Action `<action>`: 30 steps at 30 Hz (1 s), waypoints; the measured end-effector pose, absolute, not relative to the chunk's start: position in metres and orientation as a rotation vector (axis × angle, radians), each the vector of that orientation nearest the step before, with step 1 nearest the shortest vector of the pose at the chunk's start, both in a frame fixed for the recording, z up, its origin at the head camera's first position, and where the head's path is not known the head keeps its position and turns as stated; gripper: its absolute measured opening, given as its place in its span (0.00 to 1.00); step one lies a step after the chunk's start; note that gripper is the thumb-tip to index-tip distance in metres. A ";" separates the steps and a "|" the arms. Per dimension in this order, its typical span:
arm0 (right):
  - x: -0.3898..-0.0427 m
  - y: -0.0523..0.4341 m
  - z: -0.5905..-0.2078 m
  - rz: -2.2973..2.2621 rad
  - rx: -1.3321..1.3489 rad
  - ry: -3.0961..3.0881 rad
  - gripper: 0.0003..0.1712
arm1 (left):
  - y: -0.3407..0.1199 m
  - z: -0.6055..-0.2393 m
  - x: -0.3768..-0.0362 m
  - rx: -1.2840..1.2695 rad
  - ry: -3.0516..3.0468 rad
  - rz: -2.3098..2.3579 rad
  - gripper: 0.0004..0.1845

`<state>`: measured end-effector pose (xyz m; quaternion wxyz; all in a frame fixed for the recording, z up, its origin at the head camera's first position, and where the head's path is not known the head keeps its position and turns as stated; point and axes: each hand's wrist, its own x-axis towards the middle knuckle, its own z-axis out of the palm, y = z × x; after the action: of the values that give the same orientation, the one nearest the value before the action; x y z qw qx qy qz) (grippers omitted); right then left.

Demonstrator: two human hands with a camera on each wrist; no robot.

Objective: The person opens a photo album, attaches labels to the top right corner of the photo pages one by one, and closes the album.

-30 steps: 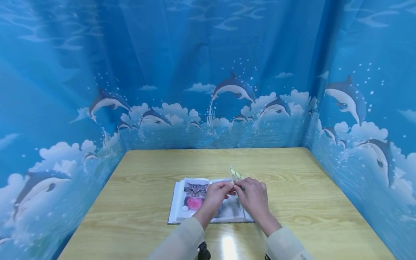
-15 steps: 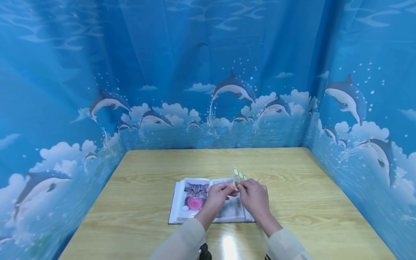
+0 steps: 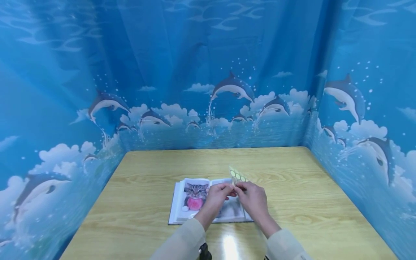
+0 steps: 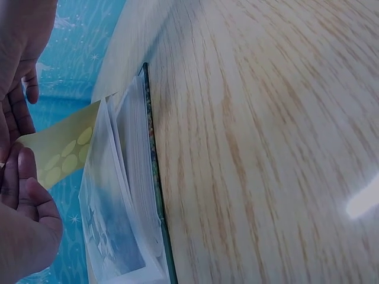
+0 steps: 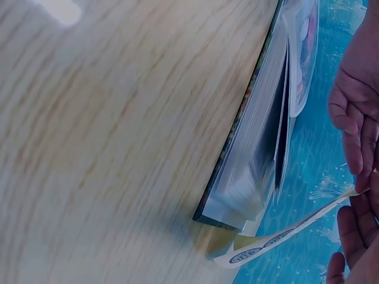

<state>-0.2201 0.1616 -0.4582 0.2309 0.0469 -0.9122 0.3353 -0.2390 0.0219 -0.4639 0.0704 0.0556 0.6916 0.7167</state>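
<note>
An open book (image 3: 195,202) with a cat photo on its left page lies on the wooden table (image 3: 292,187). Both hands hover over its right page. My left hand (image 3: 228,190) and right hand (image 3: 238,187) meet fingertip to fingertip and pinch the lower end of a sticker sheet (image 3: 237,175) with round yellow-green dots, which sticks up behind them. In the left wrist view the sticker sheet (image 4: 64,152) shows pale dots beside the book (image 4: 133,207). From the right wrist, the sticker sheet (image 5: 278,239) curls below the book's page edges (image 5: 254,165).
Blue curtains (image 3: 208,72) printed with dolphins close off the table at the back, left and right. A light glare (image 3: 229,247) lies on the table's near edge between my sleeves. Bare wood surrounds the book.
Both hands stay over the book's right page, still pinching the sheet. The sheet's top end has tipped slightly lower and to the left.
</note>
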 end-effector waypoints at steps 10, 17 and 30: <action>-0.219 0.160 -0.458 0.823 0.109 -2.491 0.07 | 0.026 -0.465 -0.239 0.177 2.119 2.141 0.12; -0.218 0.163 -0.457 0.883 0.051 -2.509 0.05 | 0.027 -0.457 -0.233 0.146 2.139 2.100 0.11; -0.216 0.167 -0.460 0.997 0.089 -2.528 0.07 | 0.027 -0.467 -0.238 0.129 2.153 2.109 0.10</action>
<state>-0.2161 0.1667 -0.4596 0.2099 0.0321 -0.9090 0.3586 -0.2377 0.0266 -0.4666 0.0623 0.0426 0.7124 0.6977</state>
